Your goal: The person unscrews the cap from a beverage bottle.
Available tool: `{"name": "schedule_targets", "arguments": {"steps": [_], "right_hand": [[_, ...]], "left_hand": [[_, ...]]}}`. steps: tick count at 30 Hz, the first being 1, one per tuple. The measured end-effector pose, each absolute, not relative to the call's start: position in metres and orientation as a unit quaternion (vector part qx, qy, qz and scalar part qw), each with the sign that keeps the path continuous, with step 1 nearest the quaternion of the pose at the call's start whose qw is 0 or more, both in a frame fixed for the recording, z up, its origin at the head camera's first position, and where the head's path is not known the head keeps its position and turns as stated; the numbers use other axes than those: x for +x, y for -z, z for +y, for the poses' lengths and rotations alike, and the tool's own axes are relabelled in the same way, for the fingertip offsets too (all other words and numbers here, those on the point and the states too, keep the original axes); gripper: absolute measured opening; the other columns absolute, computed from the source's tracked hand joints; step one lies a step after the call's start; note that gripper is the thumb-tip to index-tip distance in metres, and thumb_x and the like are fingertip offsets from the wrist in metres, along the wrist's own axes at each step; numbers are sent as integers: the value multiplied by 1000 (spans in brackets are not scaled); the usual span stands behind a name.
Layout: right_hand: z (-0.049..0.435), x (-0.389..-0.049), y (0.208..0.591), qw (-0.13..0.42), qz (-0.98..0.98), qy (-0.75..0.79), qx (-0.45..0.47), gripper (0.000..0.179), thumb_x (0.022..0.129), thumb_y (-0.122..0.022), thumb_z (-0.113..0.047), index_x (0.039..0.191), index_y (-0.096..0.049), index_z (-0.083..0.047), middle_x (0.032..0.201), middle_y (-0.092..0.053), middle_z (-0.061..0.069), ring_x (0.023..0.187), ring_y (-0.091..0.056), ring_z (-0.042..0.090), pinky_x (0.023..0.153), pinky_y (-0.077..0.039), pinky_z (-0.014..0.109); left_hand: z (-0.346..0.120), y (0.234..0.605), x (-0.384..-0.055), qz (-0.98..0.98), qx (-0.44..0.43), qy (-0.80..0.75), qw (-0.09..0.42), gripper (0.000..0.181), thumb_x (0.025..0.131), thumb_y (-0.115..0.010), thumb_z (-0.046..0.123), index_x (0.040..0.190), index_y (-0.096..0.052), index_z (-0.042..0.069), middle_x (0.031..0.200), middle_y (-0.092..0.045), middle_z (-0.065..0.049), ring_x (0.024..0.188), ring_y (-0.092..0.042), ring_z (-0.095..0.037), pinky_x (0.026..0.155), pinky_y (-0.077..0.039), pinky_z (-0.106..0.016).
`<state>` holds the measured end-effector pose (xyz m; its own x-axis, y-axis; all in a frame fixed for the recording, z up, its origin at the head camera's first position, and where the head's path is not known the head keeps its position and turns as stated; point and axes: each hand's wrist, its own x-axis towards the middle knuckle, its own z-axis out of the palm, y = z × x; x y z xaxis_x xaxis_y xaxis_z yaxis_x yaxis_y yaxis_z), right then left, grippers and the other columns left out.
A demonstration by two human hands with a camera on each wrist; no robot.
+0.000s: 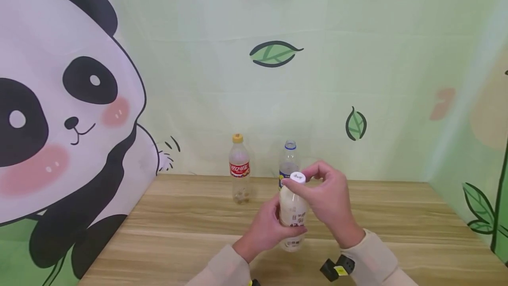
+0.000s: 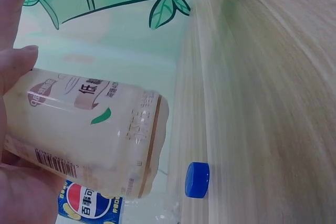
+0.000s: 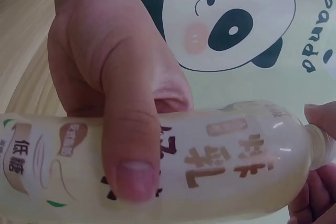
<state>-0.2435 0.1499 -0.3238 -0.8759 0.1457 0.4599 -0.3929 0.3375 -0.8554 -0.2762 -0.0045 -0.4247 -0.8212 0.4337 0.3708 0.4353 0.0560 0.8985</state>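
Note:
My left hand [image 1: 263, 226] grips a milky drink bottle [image 1: 293, 208] round its body, thumb across the front label. The bottle stands nearly upright, its base a little above the table. At its top, the thumb and fingers of my right hand [image 1: 329, 193] pinch the white cap [image 1: 297, 177]. In the right wrist view, the left thumb [image 3: 131, 156] lies over the printed label, and the right fingertips [image 3: 320, 182] are round the neck end. Behind the held bottle is a clear bottle with a blue Pepsi label [image 2: 89, 202], uncapped, with a blue ring on its neck [image 1: 290, 147].
A clear bottle with a red label [image 1: 240, 170] and yellow cap stands to the left at the table's back. A loose blue cap [image 2: 197, 180] lies on the wooden table [image 1: 178, 224]. A panda-printed curtain [image 1: 198, 78] hangs directly behind the table.

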Motion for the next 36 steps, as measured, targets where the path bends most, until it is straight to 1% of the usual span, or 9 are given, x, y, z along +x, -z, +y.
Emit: {"name": "schedule_targets", "arguments": {"steps": [3, 7, 9, 16, 20, 24, 28, 33, 36], "right_hand": [[154, -246, 324, 222, -784, -571, 105, 33, 71, -95, -29, 82, -68, -13, 85, -70, 2, 67, -54, 16, 69, -47, 29], [159, -250, 323, 196, -783, -572, 149, 26, 75, -92, -25, 87, -73, -13, 87, -73, 2, 90, -62, 20, 90, -48, 39], [162, -253, 323, 180, -785, -570, 165, 24, 77, -91, -25, 90, -74, -14, 89, -74, 0, 97, -62, 20, 95, -46, 42], [172, -259, 321, 114, -781, -573, 221, 21, 87, -82, -22, 104, -76, -12, 100, -76, -1, 96, -63, 27, 90, -48, 41], [173, -259, 321, 97, -787, -568, 220, 21, 90, -80, -27, 109, -76, -19, 107, -75, -1, 97, -61, 32, 84, -50, 40], [170, -258, 322, 121, -798, -554, 202, 23, 89, -80, -29, 110, -75, -19, 109, -74, -1, 101, -62, 28, 86, -51, 41], [165, -253, 322, 165, -799, -557, 158, 28, 83, -86, -28, 102, -73, -13, 101, -74, 2, 99, -64, 21, 92, -49, 40], [157, -249, 322, 200, -791, -570, 95, 39, 71, -95, -31, 89, -67, -11, 91, -71, 3, 90, -64, 21, 89, -48, 36], [153, -248, 322, 213, -791, -569, 75, 41, 69, -96, -32, 86, -66, -11, 89, -69, 3, 86, -62, 21, 85, -48, 33]], "left_hand": [[-6, 424, -277, -726, -300, 619, -11, 56, 79, -88, 12, 127, -61, 17, 113, -72, -7, 98, -70, -10, 90, -57, -28], [-7, 424, -278, -719, -309, 622, -17, 57, 78, -88, 10, 128, -60, 17, 114, -72, -7, 98, -70, -10, 90, -57, -29], [-8, 424, -278, -717, -312, 624, -19, 58, 78, -88, 10, 129, -60, 16, 114, -72, -8, 98, -70, -10, 91, -57, -30], [-9, 423, -278, -716, -311, 624, -30, 58, 80, -87, 10, 131, -59, 18, 116, -71, -6, 100, -70, -11, 92, -57, -30], [-9, 422, -279, -716, -309, 626, -31, 58, 81, -86, 11, 132, -59, 19, 116, -71, -6, 101, -69, -11, 92, -56, -30], [-9, 423, -279, -713, -311, 628, -28, 58, 81, -86, 11, 132, -59, 18, 117, -71, -7, 101, -70, -12, 93, -56, -30], [-7, 426, -280, -715, -314, 624, -17, 56, 80, -87, 12, 129, -60, 18, 115, -71, -7, 100, -70, -12, 91, -57, -30], [-5, 427, -279, -722, -314, 616, -2, 54, 80, -87, 13, 127, -61, 17, 113, -72, -5, 97, -70, -10, 89, -58, -30], [-4, 426, -278, -726, -317, 610, 3, 55, 80, -88, 15, 127, -61, 17, 113, -72, -4, 97, -70, -10, 89, -58, -29]]}}
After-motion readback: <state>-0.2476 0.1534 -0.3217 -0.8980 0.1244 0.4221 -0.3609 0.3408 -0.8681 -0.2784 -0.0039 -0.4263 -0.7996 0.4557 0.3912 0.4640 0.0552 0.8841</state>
